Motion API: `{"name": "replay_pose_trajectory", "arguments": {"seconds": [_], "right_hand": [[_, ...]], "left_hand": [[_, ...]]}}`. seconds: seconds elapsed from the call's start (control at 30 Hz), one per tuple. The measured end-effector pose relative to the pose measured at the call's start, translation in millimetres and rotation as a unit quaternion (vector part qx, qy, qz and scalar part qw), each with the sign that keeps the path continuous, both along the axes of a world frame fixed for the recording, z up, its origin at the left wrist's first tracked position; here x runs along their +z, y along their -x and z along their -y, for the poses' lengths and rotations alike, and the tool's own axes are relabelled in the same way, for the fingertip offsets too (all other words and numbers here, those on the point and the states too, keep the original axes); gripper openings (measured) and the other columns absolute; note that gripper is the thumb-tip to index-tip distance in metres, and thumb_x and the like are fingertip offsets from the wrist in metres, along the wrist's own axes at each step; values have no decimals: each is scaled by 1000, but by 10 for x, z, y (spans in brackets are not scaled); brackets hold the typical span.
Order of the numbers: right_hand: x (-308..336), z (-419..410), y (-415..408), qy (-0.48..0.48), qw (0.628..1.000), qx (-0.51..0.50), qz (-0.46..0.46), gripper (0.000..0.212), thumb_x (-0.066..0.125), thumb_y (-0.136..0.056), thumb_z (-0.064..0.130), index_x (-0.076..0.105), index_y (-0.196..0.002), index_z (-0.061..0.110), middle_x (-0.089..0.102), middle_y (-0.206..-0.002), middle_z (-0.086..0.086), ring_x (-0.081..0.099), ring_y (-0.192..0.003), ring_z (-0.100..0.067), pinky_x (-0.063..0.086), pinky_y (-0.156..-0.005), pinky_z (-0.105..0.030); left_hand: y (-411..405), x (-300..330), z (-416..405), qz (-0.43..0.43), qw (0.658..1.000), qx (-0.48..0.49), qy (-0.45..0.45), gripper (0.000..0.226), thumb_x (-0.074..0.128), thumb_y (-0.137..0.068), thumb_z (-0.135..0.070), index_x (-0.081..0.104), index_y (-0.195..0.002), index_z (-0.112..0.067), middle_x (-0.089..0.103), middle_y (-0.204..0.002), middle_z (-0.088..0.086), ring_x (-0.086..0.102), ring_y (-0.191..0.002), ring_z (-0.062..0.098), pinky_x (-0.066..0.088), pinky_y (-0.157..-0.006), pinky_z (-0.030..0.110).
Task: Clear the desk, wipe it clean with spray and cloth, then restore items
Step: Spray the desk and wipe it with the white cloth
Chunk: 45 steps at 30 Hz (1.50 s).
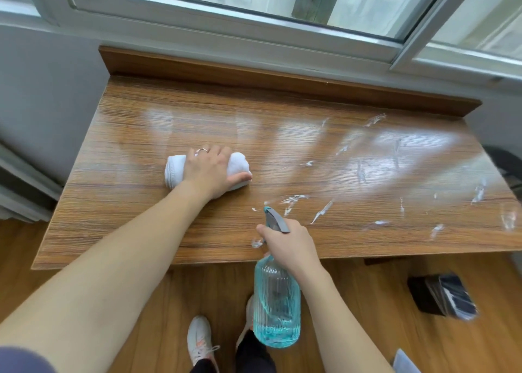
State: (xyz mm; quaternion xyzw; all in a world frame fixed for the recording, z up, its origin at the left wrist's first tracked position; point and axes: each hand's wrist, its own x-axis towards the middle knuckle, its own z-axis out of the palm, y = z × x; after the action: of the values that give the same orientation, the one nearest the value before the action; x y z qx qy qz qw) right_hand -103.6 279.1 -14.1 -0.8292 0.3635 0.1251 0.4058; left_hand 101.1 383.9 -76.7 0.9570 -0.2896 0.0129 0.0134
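One view only, head-worn, wide-angle, so no second view shares the scene. It looks forward and steeply down from above the near edge of the desk (197, 124), which fills the middle of the frame and runs slightly askew, its right end lower. Straight lines bow toward the borders. The window frame (226, 14) crosses the top; floorboards (367, 302) and the person's shoes (199, 341) sit along the bottom centre, almost directly beneath the lens. Both forearms enter from the lower corners, large and close.
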Motion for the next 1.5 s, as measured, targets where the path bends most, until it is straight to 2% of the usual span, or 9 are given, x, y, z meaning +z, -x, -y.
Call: {"name": "replay_pose_trajectory", "arguments": {"seconds": [0.13,0.23,0.37,0.87,1.03,1.2,1.3,1.4,1.5], "right_hand": [[-73,26,153,0,1000,1,0,25,60,-96,49,63,-88,26,69,-88,2,67,-81,-17,51,-67,-31],[-120,74,220,-7,1000,1,6,24,60,-96,50,64,-92,26,70,-89,3,68,-83,-17,57,-76,-35],[-144,117,275,-10,1000,24,8,26,59,-96,50,64,-93,25,69,-88,3,68,-81,-16,59,-77,-35],[-191,253,503,10,997,69,-14,26,62,-92,53,60,-96,28,67,-89,3,69,-82,-16,61,-79,-36],[-179,253,504,1,999,41,-15,27,66,-87,49,62,-97,24,70,-89,0,69,-81,-16,62,-78,-39],[-93,236,544,-5,997,78,-7,30,67,-85,55,57,-86,27,67,-90,-1,70,-85,-20,62,-83,-44],[-114,243,609,-6,996,82,-19,25,69,-85,49,58,-94,28,68,-91,0,70,-86,-20,62,-84,-43],[-162,266,673,-11,998,55,-7,18,68,-84,41,59,-91,26,69,-90,-1,70,-83,-19,62,-79,-41],[-149,312,700,8,998,58,16,18,66,-89,44,55,-85,30,66,-87,1,69,-81,-17,56,-68,-31]], "left_hand": [[363,-48,-161,14,999,-14,29,95,20,-68,-92,60,-115,-20,66,-115,5,60,-107,29,36,-89,43],[733,-82,-322,30,997,-36,59,87,31,-68,-90,64,-105,-20,69,-102,4,63,-94,29,38,-85,43],[1151,-112,-475,58,996,-24,70,78,38,-70,-86,65,-93,-17,66,-88,3,62,-84,29,41,-81,43],[1330,-106,-537,69,995,-9,77,77,38,-73,-86,65,-96,-17,68,-90,3,64,-85,29,45,-78,44],[1332,-105,-533,63,996,-1,66,78,37,-72,-86,65,-96,-18,68,-91,3,63,-86,29,43,-78,44],[1354,-97,-514,66,995,6,72,79,37,-71,-85,65,-95,-15,66,-88,5,62,-84,31,44,-77,44],[1368,-98,-507,66,995,7,78,79,37,-70,-84,66,-93,-14,66,-87,5,62,-84,31,44,-78,44],[1371,-101,-495,62,995,10,79,79,38,-69,-84,66,-94,-15,66,-88,5,62,-84,31,43,-78,44],[1416,-97,-462,55,996,10,75,79,39,-69,-85,65,-93,-15,66,-88,5,62,-84,31,43,-78,44]]}}
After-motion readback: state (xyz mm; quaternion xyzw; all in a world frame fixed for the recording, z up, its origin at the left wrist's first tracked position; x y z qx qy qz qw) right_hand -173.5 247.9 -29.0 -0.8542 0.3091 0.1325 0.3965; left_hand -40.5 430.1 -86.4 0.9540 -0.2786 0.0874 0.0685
